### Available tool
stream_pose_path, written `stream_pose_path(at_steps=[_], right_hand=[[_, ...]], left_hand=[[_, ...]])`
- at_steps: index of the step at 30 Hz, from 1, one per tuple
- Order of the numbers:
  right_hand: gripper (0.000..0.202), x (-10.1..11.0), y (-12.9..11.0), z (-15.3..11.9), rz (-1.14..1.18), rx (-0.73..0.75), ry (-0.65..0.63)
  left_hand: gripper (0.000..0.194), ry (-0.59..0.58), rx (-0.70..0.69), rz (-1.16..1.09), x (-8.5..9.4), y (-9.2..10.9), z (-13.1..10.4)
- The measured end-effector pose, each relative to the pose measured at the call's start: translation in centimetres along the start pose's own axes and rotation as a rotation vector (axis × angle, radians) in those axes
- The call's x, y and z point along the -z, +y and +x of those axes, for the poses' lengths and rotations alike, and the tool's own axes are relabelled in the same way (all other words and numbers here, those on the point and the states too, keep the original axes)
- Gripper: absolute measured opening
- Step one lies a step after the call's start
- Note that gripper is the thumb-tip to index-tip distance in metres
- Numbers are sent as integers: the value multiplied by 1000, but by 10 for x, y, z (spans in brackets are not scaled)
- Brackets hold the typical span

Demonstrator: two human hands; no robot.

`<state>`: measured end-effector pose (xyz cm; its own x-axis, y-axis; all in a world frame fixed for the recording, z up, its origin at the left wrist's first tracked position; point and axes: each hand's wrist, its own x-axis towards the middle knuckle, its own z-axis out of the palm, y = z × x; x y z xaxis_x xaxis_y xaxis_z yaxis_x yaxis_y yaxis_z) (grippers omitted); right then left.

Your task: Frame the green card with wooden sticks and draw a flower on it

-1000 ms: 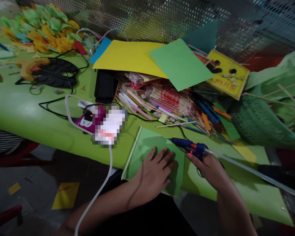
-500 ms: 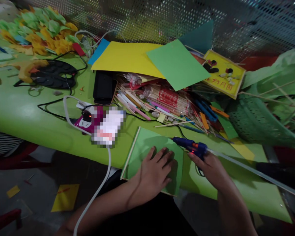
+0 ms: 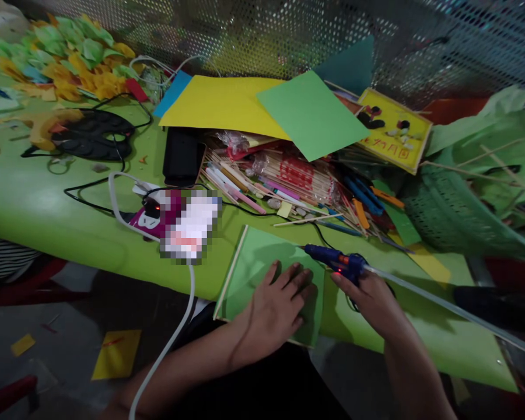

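Note:
A green card (image 3: 249, 268) lies at the table's front edge, with a thin wooden stick (image 3: 231, 273) along its left side. My left hand (image 3: 280, 300) rests on the card with fingers spread, pressing it flat. In my right hand (image 3: 371, 297) is a blue glue gun (image 3: 336, 261), its small red light lit. The gun's tip is over the card's far edge, near the top right corner; I cannot tell whether it touches. A long clear glue stick (image 3: 446, 306) runs out of the gun's back to the right.
Behind the card lie several wooden sticks and pens (image 3: 245, 181), beneath yellow (image 3: 219, 105) and green sheets (image 3: 312, 116). A phone (image 3: 192, 227) and a purple power strip (image 3: 157, 216) with cables sit left. A green basket (image 3: 464, 204) stands right. A black mask (image 3: 98, 134) lies far left.
The glue gun's tip has shifted very slightly left along the card's far edge. My left hand stays spread on the card. The whole view has moved a little.

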<state>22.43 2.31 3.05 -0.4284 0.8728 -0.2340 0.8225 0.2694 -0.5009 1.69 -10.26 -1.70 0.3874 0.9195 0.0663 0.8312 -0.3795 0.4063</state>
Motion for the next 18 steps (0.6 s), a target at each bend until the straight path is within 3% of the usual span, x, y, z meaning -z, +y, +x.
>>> stream_pose_path(at_steps=[8, 18], right_hand=[[52, -3, -11, 5, -29, 38, -17], [56, 1, 5, -1, -36, -17, -32]], left_hand=[[55, -12, 8, -8, 1, 0, 2], [55, -3, -3, 15, -1, -1, -1]])
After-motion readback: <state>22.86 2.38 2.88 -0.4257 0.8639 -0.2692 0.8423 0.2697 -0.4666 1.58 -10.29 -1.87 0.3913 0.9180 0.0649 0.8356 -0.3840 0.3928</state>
